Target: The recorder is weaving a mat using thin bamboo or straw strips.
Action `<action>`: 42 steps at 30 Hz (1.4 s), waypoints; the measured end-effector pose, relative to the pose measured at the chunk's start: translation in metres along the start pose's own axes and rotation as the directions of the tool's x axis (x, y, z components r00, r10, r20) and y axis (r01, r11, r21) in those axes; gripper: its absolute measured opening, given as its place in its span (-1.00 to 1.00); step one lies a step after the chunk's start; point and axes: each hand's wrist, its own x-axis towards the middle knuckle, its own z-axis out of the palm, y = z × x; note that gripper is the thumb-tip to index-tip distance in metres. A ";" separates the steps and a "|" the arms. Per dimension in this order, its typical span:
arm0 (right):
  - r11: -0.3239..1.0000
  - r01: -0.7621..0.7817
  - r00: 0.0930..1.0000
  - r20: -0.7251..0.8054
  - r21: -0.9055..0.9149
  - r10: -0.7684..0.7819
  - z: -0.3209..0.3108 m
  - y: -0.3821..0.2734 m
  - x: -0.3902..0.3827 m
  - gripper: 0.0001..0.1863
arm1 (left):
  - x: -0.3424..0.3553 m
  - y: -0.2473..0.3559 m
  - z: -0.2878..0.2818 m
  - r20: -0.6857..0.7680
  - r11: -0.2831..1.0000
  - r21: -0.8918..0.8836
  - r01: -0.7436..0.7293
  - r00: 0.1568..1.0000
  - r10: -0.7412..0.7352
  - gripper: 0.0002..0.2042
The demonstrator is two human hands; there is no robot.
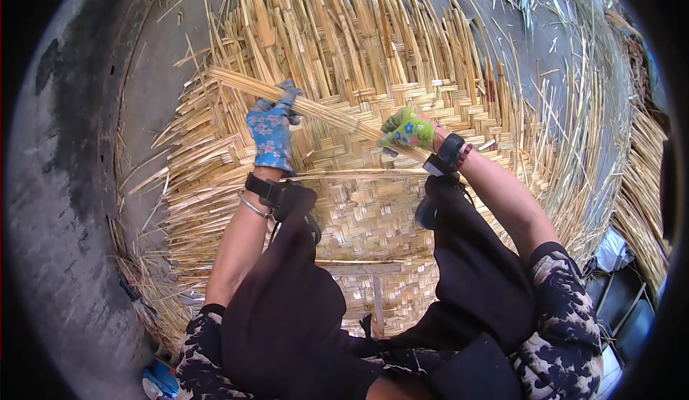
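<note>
In both gloved hands I hold a bundle of long, pale straw-coloured flat strips (pixel 334 116), slanting from upper left down to the right. My left hand (pixel 269 131), in a blue floral glove, has its fingers closed round the strips left of centre. My right hand (pixel 408 131), in a green floral glove, grips their lower right end. Beneath them is a large woven mat (pixel 369 213) in a zigzag pattern, with long loose ends fanning out along its upper and left edges. My feet rest on the mat below my hands.
Grey concrete floor (pixel 64 242) runs down the left. A heap of long dry stalks (pixel 639 199) lies at the right, with a white bag (pixel 611 253) beside it. Scattered loose straws surround the mat, and a blue item (pixel 163 378) lies at the lower left.
</note>
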 end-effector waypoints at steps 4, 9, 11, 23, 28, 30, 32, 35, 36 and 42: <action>0.965 0.169 0.986 -0.039 0.201 -0.165 0.012 -0.017 -0.001 -0.81 | -0.002 -0.011 0.007 0.016 0.991 -0.108 -0.076 0.997 0.078 -0.77; 0.875 0.168 0.985 -0.101 0.454 -0.137 0.023 -0.044 -0.002 -0.83 | -0.021 -0.031 0.021 0.159 0.987 -0.004 0.162 0.974 -0.160 -0.79; 0.881 0.160 0.985 -0.124 0.444 -0.117 0.023 -0.049 -0.005 -0.83 | -0.017 -0.029 0.014 0.124 0.988 -0.026 0.155 0.981 -0.150 -0.79; 0.845 0.027 0.999 0.024 0.534 -0.047 0.008 -0.018 0.000 -0.79 | 0.002 -0.012 -0.019 -0.088 0.993 -0.111 0.038 0.995 -0.048 -0.82; 0.997 0.009 0.992 -0.123 0.072 0.000 0.013 0.007 0.004 -0.83 | 0.002 -0.024 -0.034 -0.135 0.998 -0.057 0.018 0.990 -0.026 -0.81; 0.988 0.152 0.972 -0.183 0.014 -0.147 0.015 0.021 0.007 -0.81 | 0.001 -0.032 -0.037 -0.123 0.999 -0.007 0.042 0.991 -0.042 -0.81; 0.966 0.257 0.948 -0.203 0.030 -0.246 0.011 0.035 0.007 -0.81 | 0.003 -0.041 -0.044 -0.163 0.997 -0.049 0.065 0.984 -0.072 -0.80; 0.918 0.360 0.913 -0.267 0.165 -0.310 0.009 0.049 0.008 -0.79 | 0.006 -0.058 -0.065 -0.197 0.960 -0.150 0.237 0.944 -0.264 -0.80; 0.981 0.193 0.931 -0.313 -0.015 -0.188 0.008 0.051 0.005 -0.79 | 0.007 -0.065 -0.072 -0.207 0.965 -0.145 0.219 0.947 -0.246 -0.80; 0.837 -0.132 0.937 -0.343 -0.531 -0.070 0.024 0.046 0.000 -0.83 | 0.009 -0.079 -0.127 -0.426 0.964 -0.105 0.244 0.865 -0.265 -0.81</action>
